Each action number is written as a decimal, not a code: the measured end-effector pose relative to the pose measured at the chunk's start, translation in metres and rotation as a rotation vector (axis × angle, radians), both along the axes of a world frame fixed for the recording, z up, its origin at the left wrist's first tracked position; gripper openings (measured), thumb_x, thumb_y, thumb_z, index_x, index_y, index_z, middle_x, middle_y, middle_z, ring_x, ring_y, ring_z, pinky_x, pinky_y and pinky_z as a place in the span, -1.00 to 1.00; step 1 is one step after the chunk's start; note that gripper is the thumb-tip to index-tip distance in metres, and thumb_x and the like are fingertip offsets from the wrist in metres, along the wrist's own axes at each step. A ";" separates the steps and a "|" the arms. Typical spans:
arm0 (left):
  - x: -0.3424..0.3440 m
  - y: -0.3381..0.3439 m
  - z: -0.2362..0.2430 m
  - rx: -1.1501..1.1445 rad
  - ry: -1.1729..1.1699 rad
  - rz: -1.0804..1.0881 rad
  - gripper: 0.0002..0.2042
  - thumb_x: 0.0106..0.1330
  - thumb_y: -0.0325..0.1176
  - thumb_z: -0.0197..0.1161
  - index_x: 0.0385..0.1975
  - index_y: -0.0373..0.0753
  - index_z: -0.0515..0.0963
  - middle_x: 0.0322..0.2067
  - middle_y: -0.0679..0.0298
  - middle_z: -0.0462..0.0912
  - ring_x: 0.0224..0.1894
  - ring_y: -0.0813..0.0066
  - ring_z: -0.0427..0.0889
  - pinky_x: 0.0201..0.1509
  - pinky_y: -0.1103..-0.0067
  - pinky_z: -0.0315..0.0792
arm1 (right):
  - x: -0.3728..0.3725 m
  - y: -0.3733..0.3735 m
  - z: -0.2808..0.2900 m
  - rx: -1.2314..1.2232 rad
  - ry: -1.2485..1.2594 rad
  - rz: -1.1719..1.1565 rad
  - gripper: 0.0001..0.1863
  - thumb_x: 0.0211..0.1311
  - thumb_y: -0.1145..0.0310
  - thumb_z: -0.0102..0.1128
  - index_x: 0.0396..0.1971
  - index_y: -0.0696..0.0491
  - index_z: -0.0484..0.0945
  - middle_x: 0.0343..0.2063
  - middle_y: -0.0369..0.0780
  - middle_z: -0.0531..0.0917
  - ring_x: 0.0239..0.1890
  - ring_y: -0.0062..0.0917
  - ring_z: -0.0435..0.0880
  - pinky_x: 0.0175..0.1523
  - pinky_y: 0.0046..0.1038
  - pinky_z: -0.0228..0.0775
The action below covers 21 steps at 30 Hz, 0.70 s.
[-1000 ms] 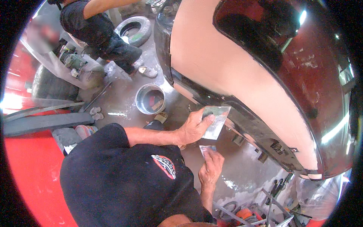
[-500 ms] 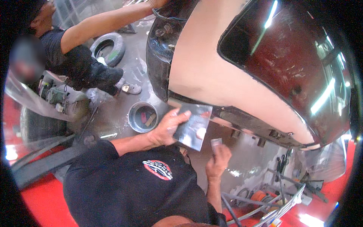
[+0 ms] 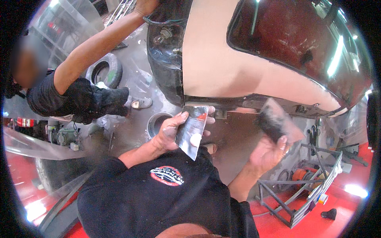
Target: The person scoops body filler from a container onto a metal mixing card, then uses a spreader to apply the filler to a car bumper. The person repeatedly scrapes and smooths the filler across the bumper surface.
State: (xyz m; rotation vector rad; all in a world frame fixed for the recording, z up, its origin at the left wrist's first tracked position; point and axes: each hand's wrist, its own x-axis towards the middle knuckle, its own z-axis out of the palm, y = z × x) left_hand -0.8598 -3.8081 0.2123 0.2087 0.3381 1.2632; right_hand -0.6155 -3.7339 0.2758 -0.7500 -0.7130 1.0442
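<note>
A shiny flat metal plate (image 3: 189, 137) rests in my left hand (image 3: 164, 137), with the thumb over its face and the fingertips past its far edge. On the plate sits a pale blob (image 3: 195, 139) that looks like putty, beside a small red patch. My right hand (image 3: 266, 155) is closed on a thin flat spreader (image 3: 278, 121), smeared dark and slightly blurred, held up to the right of the plate. Just beyond both hands is a car body panel (image 3: 206, 59) coated in matt pinkish beige; the spreader's upper edge overlaps its lower border in view.
A co-worker's hand (image 3: 146, 5) reaches to the car's far left corner, above an exposed bulb (image 3: 162, 36). A round bucket (image 3: 150, 127) and a tyre (image 3: 116, 73) stand on the floor at left. At right lies a metal frame (image 3: 294, 216).
My right hand has moved right and up with the spreader, whose broad face now shows. The left hand still holds the plate, now more tilted. The view has shifted.
</note>
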 end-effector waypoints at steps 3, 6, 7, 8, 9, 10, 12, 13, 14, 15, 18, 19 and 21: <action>-0.004 0.001 0.008 -0.017 -0.030 0.040 -0.27 0.36 -0.03 0.18 0.40 -0.34 0.14 0.33 0.02 0.32 0.27 0.04 0.43 0.22 0.17 0.47 | 0.019 0.004 -0.018 -0.040 -0.662 -0.048 -0.67 0.23 0.64 0.15 0.01 0.23 0.54 0.01 -0.17 0.60 0.08 -0.40 0.54 0.28 -0.31 0.31; -0.020 0.001 0.004 0.017 -0.082 -0.032 -0.34 0.38 -0.01 0.15 0.35 -0.30 0.24 0.19 0.05 0.48 0.12 0.03 0.55 0.08 0.19 0.56 | 0.020 -0.001 -0.033 -0.173 -0.498 0.072 -0.63 0.14 0.67 0.22 0.00 0.28 0.54 0.01 -0.15 0.60 0.08 -0.41 0.55 0.27 -0.31 0.34; -0.017 0.002 0.003 0.017 -0.076 0.057 -0.37 0.40 -0.02 0.11 0.33 -0.33 0.26 0.21 0.03 0.47 0.11 0.03 0.55 0.08 0.19 0.55 | 0.020 0.003 -0.027 -0.086 -0.483 0.003 -0.62 0.14 0.68 0.22 0.01 0.29 0.53 0.01 -0.13 0.60 0.09 -0.39 0.55 0.26 -0.28 0.35; -0.013 0.004 0.004 0.015 -0.067 0.141 -0.39 0.42 -0.03 0.07 0.32 -0.36 0.28 0.23 0.02 0.46 0.10 0.02 0.55 0.08 0.18 0.54 | 0.017 0.010 -0.007 0.060 -0.365 0.000 -0.60 0.14 0.69 0.20 0.03 0.30 0.51 0.02 -0.11 0.60 0.10 -0.35 0.55 0.25 -0.26 0.36; -0.010 0.004 0.004 0.012 -0.054 0.228 -0.41 0.45 -0.04 0.02 0.30 -0.38 0.30 0.24 0.00 0.45 0.10 0.01 0.55 0.08 0.18 0.53 | 0.014 0.016 0.015 0.204 -0.238 0.000 -0.59 0.14 0.69 0.19 0.04 0.30 0.49 0.02 -0.10 0.60 0.12 -0.31 0.55 0.25 -0.23 0.37; -0.010 0.002 0.006 0.021 -0.047 0.244 -0.43 0.45 -0.04 0.02 0.30 -0.36 0.31 0.24 -0.01 0.45 0.13 0.01 0.53 0.08 0.17 0.53 | 0.017 0.021 0.027 0.266 -0.178 0.020 -0.65 0.12 0.69 0.18 -0.04 0.31 0.54 0.00 -0.05 0.62 0.10 -0.25 0.56 0.24 -0.22 0.37; -0.002 -0.002 0.012 0.014 -0.054 0.296 -0.43 0.45 -0.05 0.02 0.30 -0.35 0.31 0.24 -0.01 0.45 0.14 -0.01 0.52 0.08 0.17 0.53 | 0.024 0.034 0.026 0.288 -0.413 0.098 -0.70 0.08 0.68 0.20 -0.13 0.30 0.58 -0.09 -0.07 0.64 0.04 -0.26 0.59 0.24 -0.23 0.37; 0.002 -0.003 0.014 0.013 -0.058 0.319 -0.43 0.45 -0.06 0.02 0.30 -0.35 0.30 0.23 -0.02 0.45 0.14 -0.02 0.52 0.09 0.17 0.53 | 0.029 0.040 0.024 0.304 -0.532 0.133 -0.73 0.07 0.67 0.21 -0.17 0.29 0.60 -0.13 -0.08 0.65 0.01 -0.27 0.60 0.23 -0.23 0.37; 0.006 -0.003 0.012 0.054 -0.099 0.317 -0.45 0.46 -0.07 0.01 0.31 -0.34 0.30 0.25 -0.02 0.42 0.16 -0.04 0.49 0.11 0.16 0.52 | 0.034 0.044 0.022 0.366 -0.900 0.096 -0.79 0.03 0.66 0.21 -0.27 0.25 0.63 -0.28 -0.13 0.64 -0.11 -0.34 0.60 0.21 -0.26 0.38; 0.011 -0.003 0.015 0.042 -0.089 0.343 -0.44 0.46 -0.06 0.02 0.31 -0.34 0.30 0.27 -0.02 0.40 0.17 -0.04 0.49 0.12 0.16 0.51 | 0.029 0.044 0.025 0.460 -1.037 0.095 -0.75 -0.01 0.70 0.24 -0.26 0.19 0.63 -0.30 -0.14 0.61 -0.18 -0.36 0.59 0.15 -0.24 0.45; 0.024 0.004 0.019 0.084 -0.108 0.311 -0.36 0.41 -0.02 0.07 0.32 -0.38 0.26 0.37 0.02 0.26 0.25 -0.02 0.41 0.19 0.12 0.45 | 0.010 0.061 0.002 0.811 -0.902 0.011 -0.67 -0.07 0.75 0.36 -0.25 0.12 0.62 -0.15 -0.11 0.60 -0.14 -0.22 0.63 0.05 -0.15 0.56; 0.030 0.005 0.021 0.094 -0.093 0.336 -0.34 0.40 -0.01 0.09 0.33 -0.39 0.25 0.38 0.03 0.24 0.28 -0.01 0.38 0.21 0.12 0.43 | 0.006 0.064 0.004 0.851 -0.925 0.042 -0.67 -0.09 0.71 0.40 -0.26 0.10 0.65 -0.14 -0.10 0.61 -0.12 -0.21 0.62 0.08 -0.12 0.54; 0.042 0.010 0.027 0.112 -0.064 0.380 -0.30 0.37 0.01 0.13 0.35 -0.40 0.22 0.41 0.05 0.19 0.32 0.01 0.33 0.24 0.12 0.39 | -0.001 0.075 0.011 0.932 -0.971 0.097 -0.68 -0.13 0.62 0.48 -0.27 0.07 0.70 -0.11 -0.09 0.62 -0.08 -0.17 0.61 0.14 -0.07 0.51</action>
